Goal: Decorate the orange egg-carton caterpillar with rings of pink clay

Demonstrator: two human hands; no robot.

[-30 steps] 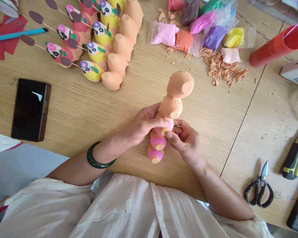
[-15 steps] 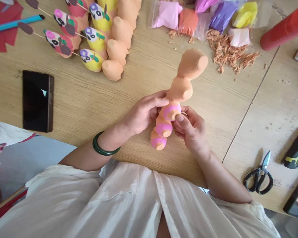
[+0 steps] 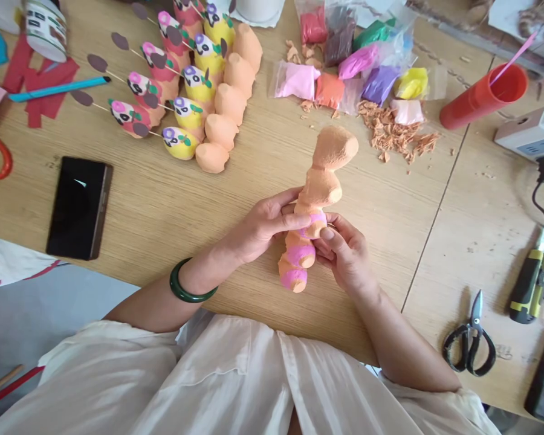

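An orange egg-carton strip (image 3: 323, 186) with several rounded bumps stands tilted between my hands, above the wooden table. Pink clay rings the three lower bumps, while the two upper ones are plain orange. My left hand (image 3: 265, 225) grips the strip from its left side, thumb laid across the third bump's pink band. From the right, my right hand (image 3: 344, 244) pinches at that same bump, thumb against its edge. Farther left lie rows of finished caterpillar-like strips (image 3: 188, 112) in yellow and red with painted faces, beside a plain orange strip (image 3: 230, 103).
Bags of coloured clay (image 3: 381, 83) and orange crumbs (image 3: 392, 130) lie at the back, near a red cup (image 3: 483, 96). Scissors (image 3: 471, 341), a black-and-yellow tool (image 3: 531, 278) and a power socket block (image 3: 532, 133) are right. A phone (image 3: 79, 207) and blue pen (image 3: 58, 89) lie left.
The view has shifted, showing more of the table's far side. My left thumb has slid down the strip onto the third bump's pink band; my right hand stays beside that bump.
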